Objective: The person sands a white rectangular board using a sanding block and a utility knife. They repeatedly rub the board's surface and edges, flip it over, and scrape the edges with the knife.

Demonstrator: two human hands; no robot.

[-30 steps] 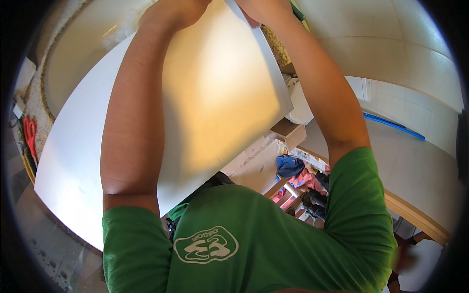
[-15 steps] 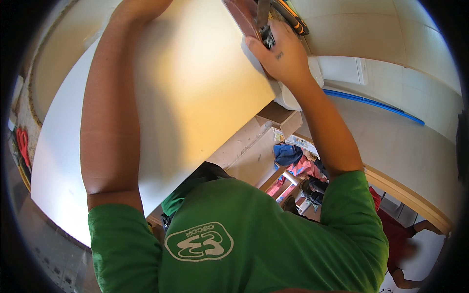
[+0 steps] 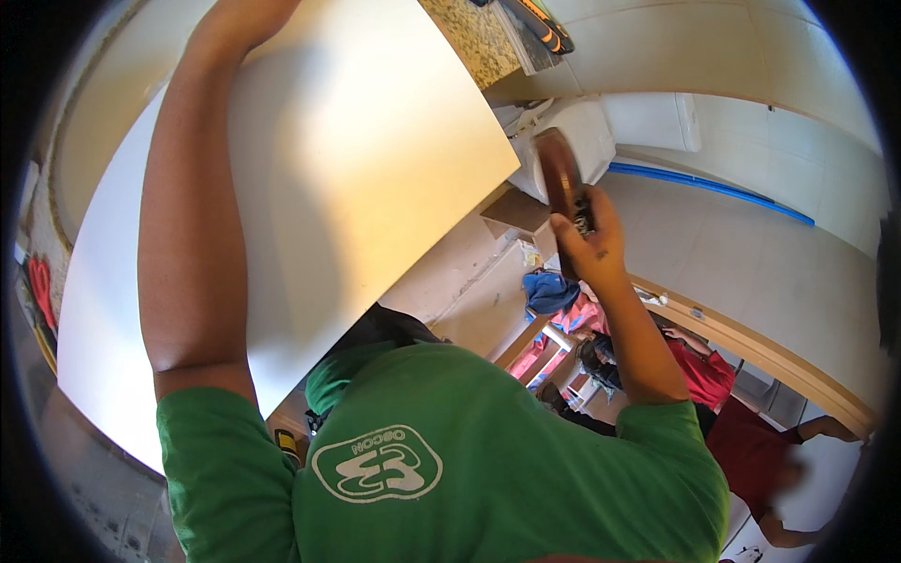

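Observation:
A large white panel (image 3: 394, 141) lies slantwise in front of me. My left forearm crosses it, and my left hand (image 3: 255, 17) is at its far part, the fingers cut off by the top of the picture. To the right of the panel's corner, my right hand (image 3: 593, 239) is closed around a brown hand plane (image 3: 560, 174), blurred by motion. The plane is held up off the panel, its long body tilted. Dark metal parts show beside my fingers.
A speckled stone top (image 3: 474, 42) holds an orange-and-black tool (image 3: 540, 23) at the far right. Beyond the plane stands a white toilet (image 3: 587, 141). Blue pipes (image 3: 704, 188) run along the wall. Red-handled scissors (image 3: 39, 286) lie at left. A person in red (image 3: 751, 450) is at lower right.
My right hand has drawn the plane off the panel's far right edge, back toward me and to the right. My left arm has shifted slightly left.

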